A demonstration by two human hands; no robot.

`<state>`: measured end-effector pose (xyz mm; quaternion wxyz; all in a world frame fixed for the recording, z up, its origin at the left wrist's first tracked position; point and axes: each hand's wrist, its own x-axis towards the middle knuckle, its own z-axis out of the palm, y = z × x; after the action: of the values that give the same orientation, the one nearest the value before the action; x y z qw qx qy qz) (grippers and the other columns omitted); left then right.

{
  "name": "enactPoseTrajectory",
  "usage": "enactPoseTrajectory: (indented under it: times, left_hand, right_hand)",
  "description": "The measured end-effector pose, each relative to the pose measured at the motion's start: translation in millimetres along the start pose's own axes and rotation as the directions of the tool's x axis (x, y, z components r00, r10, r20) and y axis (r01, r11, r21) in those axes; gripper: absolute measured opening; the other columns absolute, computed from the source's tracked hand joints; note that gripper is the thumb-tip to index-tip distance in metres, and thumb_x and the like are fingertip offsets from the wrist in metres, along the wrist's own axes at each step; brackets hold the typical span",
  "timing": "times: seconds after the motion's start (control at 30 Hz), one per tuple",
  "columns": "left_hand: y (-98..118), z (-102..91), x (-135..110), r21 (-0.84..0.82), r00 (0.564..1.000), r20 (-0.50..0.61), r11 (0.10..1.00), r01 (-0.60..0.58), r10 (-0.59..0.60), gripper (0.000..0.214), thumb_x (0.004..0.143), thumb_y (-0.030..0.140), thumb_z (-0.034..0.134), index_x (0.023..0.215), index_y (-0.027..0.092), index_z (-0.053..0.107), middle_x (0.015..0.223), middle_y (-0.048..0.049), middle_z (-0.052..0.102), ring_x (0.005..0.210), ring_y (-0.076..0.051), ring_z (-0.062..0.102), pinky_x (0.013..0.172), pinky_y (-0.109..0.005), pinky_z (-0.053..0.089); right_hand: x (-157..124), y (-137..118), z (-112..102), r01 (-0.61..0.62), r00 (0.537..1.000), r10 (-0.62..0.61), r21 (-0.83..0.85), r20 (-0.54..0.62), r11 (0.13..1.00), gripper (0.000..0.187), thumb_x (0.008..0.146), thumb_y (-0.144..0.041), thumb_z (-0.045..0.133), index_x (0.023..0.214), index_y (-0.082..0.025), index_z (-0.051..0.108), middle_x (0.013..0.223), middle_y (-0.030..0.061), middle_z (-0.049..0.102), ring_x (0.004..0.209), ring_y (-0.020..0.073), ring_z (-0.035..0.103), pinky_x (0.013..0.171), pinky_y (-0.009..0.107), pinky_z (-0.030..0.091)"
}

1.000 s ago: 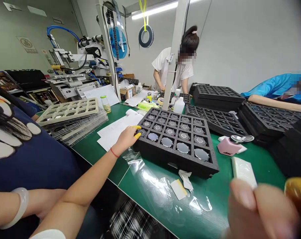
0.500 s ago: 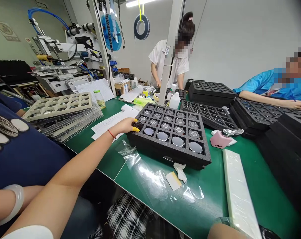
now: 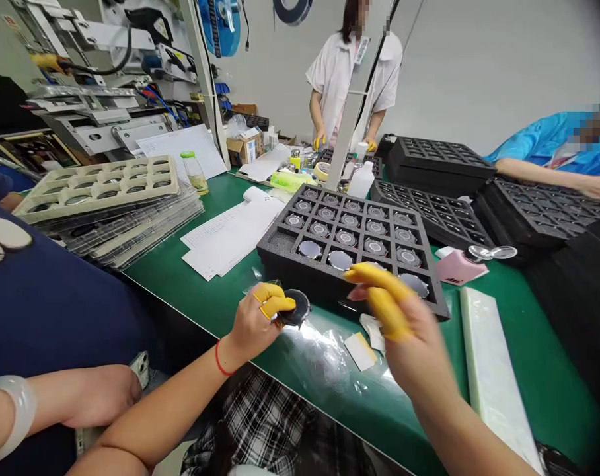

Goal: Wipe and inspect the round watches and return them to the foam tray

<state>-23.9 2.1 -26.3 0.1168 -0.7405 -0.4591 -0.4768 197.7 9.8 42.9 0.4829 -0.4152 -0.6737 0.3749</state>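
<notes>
My left hand (image 3: 260,320), with yellow finger cots and a red string at the wrist, pinches a round black watch case (image 3: 295,308) by its rim. The watch case is held tilted over the near edge of the table, in front of a black foam tray (image 3: 300,268). Several round watch cases sit in the tray's square compartments, the nearest row showing shiny pale faces. At the front left corner one compartment has no watch case in it. My right hand (image 3: 404,317), also in yellow finger cots, is in front of the tray's near right side. Its fingers are stretched out, slightly blurred, and hold nothing.
A clear plastic bag (image 3: 324,360) and a small card (image 3: 360,351) lie before the tray. To the right are a pink pump bottle (image 3: 461,266) and a long white wrapped block (image 3: 495,370). Stacked trays (image 3: 102,192) stand left. People sit or stand left, behind and right.
My left hand has lifted the watch case out of the tray's front left compartment and brought it nearer to me. My right hand has come into view from the lower right.
</notes>
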Motion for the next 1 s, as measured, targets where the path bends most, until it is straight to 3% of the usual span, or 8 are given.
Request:
enactPoseTrajectory:
  times: [0.17, 0.27, 0.3, 0.4, 0.47, 0.63, 0.77, 1.0]
  left_hand:
    - [11.7, 14.2, -20.5, -0.049, 0.998, 0.061, 0.999, 0.018, -0.015, 0.025, 0.076, 0.003, 0.063, 0.088, 0.024, 0.062, 0.089, -0.0026, 0.063, 0.081, -0.017, 0.062, 0.074, -0.029, 0.055]
    - [13.7, 18.3, -30.9, -0.105, 0.937, 0.254, 0.956, 0.272, -0.239, 0.047, 0.075, 0.008, 0.068, 0.117, 0.022, 0.054, 0.099, -0.0069, 0.061, 0.079, -0.018, 0.062, 0.070, -0.033, 0.056]
    - [14.0, 18.5, -34.2, -0.156, 0.857, 0.391, 0.894, 0.421, -0.335, 0.063, 0.074, 0.011, 0.071, 0.130, 0.021, 0.044, 0.097, -0.0064, 0.061, 0.074, -0.017, 0.060, 0.067, -0.032, 0.055]
    - [16.4, 19.1, -41.6, -0.270, 0.463, 0.807, 0.469, 0.841, -0.365, 0.094, 0.074, 0.018, 0.074, 0.147, 0.026, 0.017, 0.093, -0.0021, 0.061, 0.068, -0.014, 0.058, 0.061, -0.028, 0.053]
    - [18.6, 21.0, -43.1, -0.320, 0.364, 0.888, 0.190, 0.928, -0.282, 0.086, 0.076, 0.019, 0.072, 0.146, 0.028, 0.022, 0.105, -0.0047, 0.061, 0.082, -0.015, 0.062, 0.071, -0.029, 0.054]
    - [17.2, 26.4, -40.0, -0.369, 0.353, 0.894, -0.003, 0.930, -0.276, 0.066, 0.073, 0.015, 0.074, 0.131, 0.025, 0.046, 0.119, -0.0063, 0.058, 0.100, -0.019, 0.060, 0.083, -0.030, 0.051]
    - [11.1, 25.8, -37.7, -0.301, 0.311, 0.939, 0.084, 0.950, -0.150, 0.063, 0.071, 0.014, 0.074, 0.128, 0.021, 0.047, 0.098, -0.0026, 0.062, 0.083, -0.016, 0.061, 0.072, -0.029, 0.052]
    - [9.4, 22.5, -29.3, -0.336, 0.369, 0.928, 0.321, 0.885, -0.045, 0.038, 0.074, 0.017, 0.070, 0.111, 0.018, 0.060, 0.101, -0.0038, 0.067, 0.090, -0.021, 0.064, 0.077, -0.033, 0.054]
  right_hand:
    - [9.2, 58.7, 42.0, -0.480, 0.833, 0.416, 0.101, 0.366, 0.872, 0.040, 0.077, -0.050, 0.065, 0.105, -0.021, 0.065, 0.098, 0.0079, 0.070, 0.092, 0.0234, 0.066, 0.088, 0.042, 0.052]
    - [-3.1, 75.2, 47.2, -0.551, 0.809, 0.452, 0.219, 0.375, 0.805, 0.035, 0.078, -0.048, 0.065, 0.099, -0.020, 0.064, 0.097, 0.0067, 0.070, 0.094, 0.0215, 0.065, 0.089, 0.038, 0.051]
    - [-5.6, 79.0, 47.1, -0.560, 0.808, 0.467, 0.224, 0.360, 0.797, 0.034, 0.077, -0.047, 0.066, 0.098, -0.020, 0.063, 0.095, 0.0064, 0.070, 0.094, 0.0213, 0.065, 0.089, 0.038, 0.051]
    - [-9.4, 89.0, 45.9, -0.601, 0.778, 0.510, 0.195, 0.368, 0.775, 0.032, 0.077, -0.041, 0.067, 0.100, -0.019, 0.063, 0.088, 0.0050, 0.069, 0.086, 0.0204, 0.065, 0.082, 0.037, 0.052]
    - [-11.0, 93.4, 45.1, -0.591, 0.772, 0.510, 0.135, 0.380, 0.795, 0.031, 0.078, -0.036, 0.066, 0.103, -0.018, 0.063, 0.082, 0.0034, 0.066, 0.077, 0.0192, 0.062, 0.075, 0.037, 0.052]
    - [-14.4, 89.3, 42.8, 0.001, 0.980, 0.042, -0.218, 0.195, 0.976, 0.024, 0.082, -0.016, 0.059, 0.105, -0.022, 0.062, 0.094, 0.0061, 0.062, 0.083, 0.0193, 0.058, 0.075, 0.037, 0.052]
    - [-18.9, 84.4, 46.9, 0.312, 0.916, -0.236, -0.205, 0.326, 0.928, 0.040, 0.087, -0.002, 0.044, 0.118, -0.026, 0.051, 0.098, 0.0060, 0.063, 0.086, 0.0175, 0.060, 0.073, 0.033, 0.055]
    - [-21.9, 84.2, 51.4, 0.475, 0.761, -0.299, -0.180, 0.576, 0.861, 0.041, 0.091, -0.006, 0.040, 0.129, -0.022, 0.044, 0.111, 0.0107, 0.064, 0.095, 0.0198, 0.060, 0.078, 0.035, 0.055]
